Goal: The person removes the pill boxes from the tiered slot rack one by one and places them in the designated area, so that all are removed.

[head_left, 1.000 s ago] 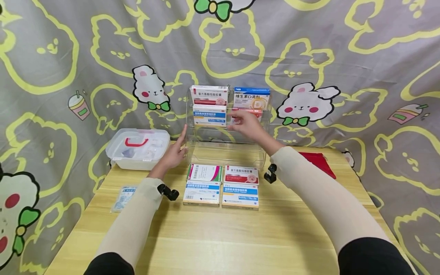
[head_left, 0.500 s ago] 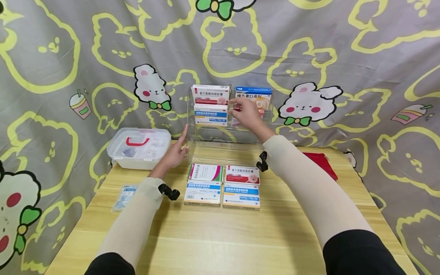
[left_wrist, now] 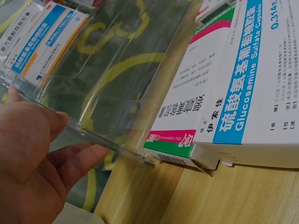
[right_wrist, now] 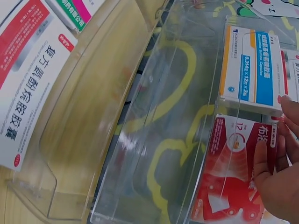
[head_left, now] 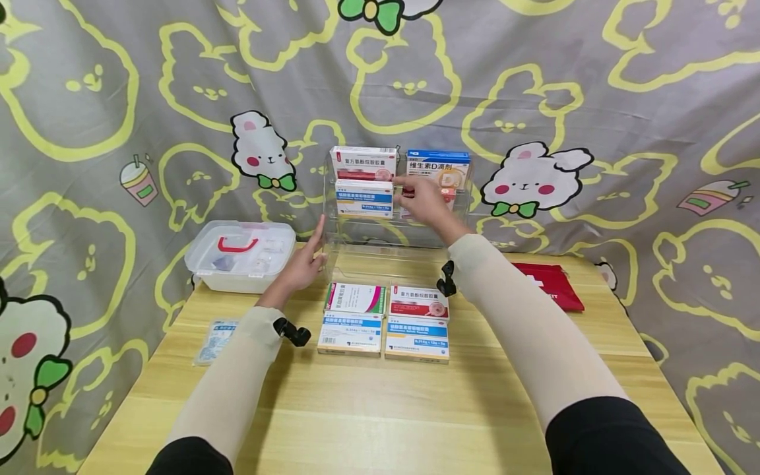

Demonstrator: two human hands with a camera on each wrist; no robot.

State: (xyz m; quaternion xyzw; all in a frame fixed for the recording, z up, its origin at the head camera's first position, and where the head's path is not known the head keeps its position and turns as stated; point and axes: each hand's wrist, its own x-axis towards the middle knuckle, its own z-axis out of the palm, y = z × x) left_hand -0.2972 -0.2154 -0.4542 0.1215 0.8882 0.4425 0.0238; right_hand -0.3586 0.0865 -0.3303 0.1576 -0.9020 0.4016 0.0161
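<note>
A clear tiered display stand (head_left: 388, 254) stands on the table with medicine boxes in its upper tiers. My left hand (head_left: 301, 269) rests against its left side edge, index finger straight. At the stand's second tier, my right hand (head_left: 426, 203) holds the red medicine box (right_wrist: 229, 163) near its upper left corner. Its thumb lies on the front and other fingers reach behind the top edge. One fingertip is right at the neighbouring blue-and-white glucosamine box (head_left: 364, 199). Above sit a white-and-red box (head_left: 363, 163) and a blue-topped vitamin D box (head_left: 436, 165), partly hidden by the hand.
Before the stand lie a green-and-magenta box (head_left: 354, 299), a white-and-red box (head_left: 418, 303) and two glucosamine boxes (head_left: 350, 334). A lidded plastic case (head_left: 240, 260) with a red handle and a blue-white packet (head_left: 215, 343) are left, a red pouch (head_left: 549, 287) right.
My right hand rose toward the upper tier, then came back down at the red box's corner. More of the red pouch shows now. The left hand stays at the stand's edge.
</note>
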